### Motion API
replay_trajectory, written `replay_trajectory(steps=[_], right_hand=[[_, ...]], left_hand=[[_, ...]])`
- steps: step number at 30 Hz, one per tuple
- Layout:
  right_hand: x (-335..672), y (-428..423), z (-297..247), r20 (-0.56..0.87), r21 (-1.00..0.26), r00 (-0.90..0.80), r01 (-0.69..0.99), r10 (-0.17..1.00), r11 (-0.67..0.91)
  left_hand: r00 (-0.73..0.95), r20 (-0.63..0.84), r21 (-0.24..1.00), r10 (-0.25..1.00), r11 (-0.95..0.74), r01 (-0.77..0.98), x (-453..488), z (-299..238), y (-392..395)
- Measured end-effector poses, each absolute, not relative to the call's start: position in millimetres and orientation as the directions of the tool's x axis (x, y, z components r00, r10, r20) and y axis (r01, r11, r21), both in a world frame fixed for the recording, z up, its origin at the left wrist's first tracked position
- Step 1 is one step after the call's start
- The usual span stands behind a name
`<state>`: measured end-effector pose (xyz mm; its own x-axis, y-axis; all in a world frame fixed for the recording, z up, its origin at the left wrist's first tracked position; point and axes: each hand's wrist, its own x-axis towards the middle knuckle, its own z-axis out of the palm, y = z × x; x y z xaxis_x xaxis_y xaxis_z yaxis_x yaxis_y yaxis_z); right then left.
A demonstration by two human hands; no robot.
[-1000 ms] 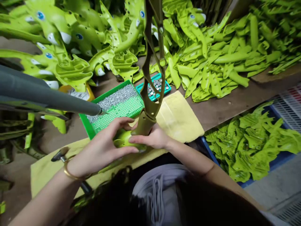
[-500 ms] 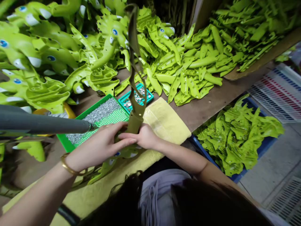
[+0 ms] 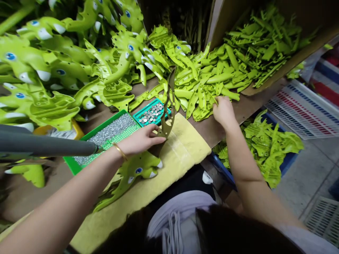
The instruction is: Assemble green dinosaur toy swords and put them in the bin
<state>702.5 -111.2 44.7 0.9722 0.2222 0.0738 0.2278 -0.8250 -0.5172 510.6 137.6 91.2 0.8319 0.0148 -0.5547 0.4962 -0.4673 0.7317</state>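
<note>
My left hand (image 3: 139,139) pinches the lower end of an olive, curved plastic piece (image 3: 166,129) with cut-out openings, which stands up over the yellow cloth (image 3: 185,141). Under that hand lies a lime-green toy animal head (image 3: 145,165) with a blue eye and white horn tips. My right hand (image 3: 225,111) is stretched out to the front edge of a heap of curved green plastic parts (image 3: 203,77). Its fingers are closed on one green part (image 3: 215,101), mostly hidden by the hand.
A green tray (image 3: 71,164) of small screws and a teal tray (image 3: 136,114) of silver discs stand behind my left hand. From the left juts a grey cylindrical tool (image 3: 53,145). Toy heads (image 3: 60,70) pile up behind. A blue crate (image 3: 288,164) of green parts stands at right.
Both hands were together around the olive piece's base. My right hand has moved off rightward to the green heap. The olive piece now leans right in my left hand, uncovering the toy head.
</note>
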Motion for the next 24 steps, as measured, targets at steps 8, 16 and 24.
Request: replay_trajectory(steps=[8,16,24], right_hand=[[595.5,-64.5,26.2,-0.257,-0.932,0.855,-0.343,0.451,0.12],[584.2,-35.9,12.8,-0.214,-0.899,0.891,-0.34,0.399,0.275],[575.8,-35.5,17.5,-0.292,-0.852,0.832,-0.45,0.472,0.266]], left_hand=[[0.865,-0.321,0.789,0.385,-0.396,0.469,503.0,80.8,86.6],[0.858,-0.244,0.716,0.452,-0.513,0.474,485.5,79.7,86.0],[0.868,-0.246,0.707,0.432,-0.532,0.466,472.8,75.9,89.1]])
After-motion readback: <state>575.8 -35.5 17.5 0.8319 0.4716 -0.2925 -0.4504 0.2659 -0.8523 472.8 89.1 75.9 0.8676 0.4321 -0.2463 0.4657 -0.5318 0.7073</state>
